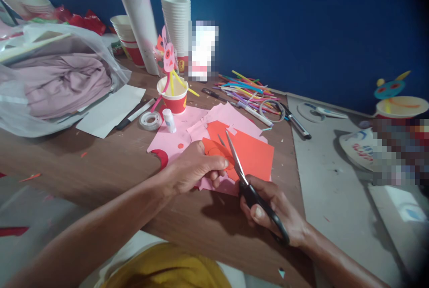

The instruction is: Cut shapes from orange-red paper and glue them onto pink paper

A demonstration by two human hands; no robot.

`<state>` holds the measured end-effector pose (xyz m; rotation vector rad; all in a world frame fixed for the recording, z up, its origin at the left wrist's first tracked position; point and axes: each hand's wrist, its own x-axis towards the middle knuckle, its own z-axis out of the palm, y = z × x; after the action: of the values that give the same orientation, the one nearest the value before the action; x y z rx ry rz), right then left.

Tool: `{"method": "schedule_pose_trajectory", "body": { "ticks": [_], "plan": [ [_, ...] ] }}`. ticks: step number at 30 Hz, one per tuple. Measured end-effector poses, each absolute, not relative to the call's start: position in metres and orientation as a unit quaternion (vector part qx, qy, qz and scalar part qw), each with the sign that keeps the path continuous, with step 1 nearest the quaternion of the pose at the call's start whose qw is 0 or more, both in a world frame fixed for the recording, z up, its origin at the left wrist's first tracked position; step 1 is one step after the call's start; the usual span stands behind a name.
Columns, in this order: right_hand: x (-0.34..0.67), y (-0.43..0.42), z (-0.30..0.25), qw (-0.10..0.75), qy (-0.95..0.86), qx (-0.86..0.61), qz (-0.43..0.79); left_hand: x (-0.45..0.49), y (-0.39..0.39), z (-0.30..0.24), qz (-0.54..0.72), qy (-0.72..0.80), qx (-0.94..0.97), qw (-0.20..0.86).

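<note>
Partly hidden: orange paper piece (212,146), pinched in left fingers (218,163)

black-handled scissors (250,195): 1 | glue stick (169,121): 1 | face-topped cups (173,105): 2

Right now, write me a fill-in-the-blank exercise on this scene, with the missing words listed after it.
1. The right hand grips a pair of black-handled ____.
2. The hand pinching the orange piece is the person's ____ one.
3. The sheets beneath the larger orange sheet are ____.
4. In the picture, the small white tube is to the ____ of the tape roll.

Missing words: scissors; left; pink; right.
</note>
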<state>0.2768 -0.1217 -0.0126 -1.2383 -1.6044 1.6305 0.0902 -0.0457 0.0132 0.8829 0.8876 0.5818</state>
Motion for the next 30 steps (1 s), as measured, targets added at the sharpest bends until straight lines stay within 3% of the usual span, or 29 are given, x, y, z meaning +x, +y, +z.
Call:
{"method": "schedule_pose_trajectory", "body": {
  "ticks": [12, 30],
  "plan": [
    [0.278, -0.1221, -0.0167, 0.294, -0.582, -0.472, 0.593, 0.09, -0.05, 0.0087, 0.26, 0.376, 0.413, 0.788],
    [0.2751, -0.1242, -0.0159, 0.279, -0.586, -0.45, 0.613, 0.0908, -0.0494, 0.012, 0.229, 0.459, 0.487, 0.707]
  ]
}}
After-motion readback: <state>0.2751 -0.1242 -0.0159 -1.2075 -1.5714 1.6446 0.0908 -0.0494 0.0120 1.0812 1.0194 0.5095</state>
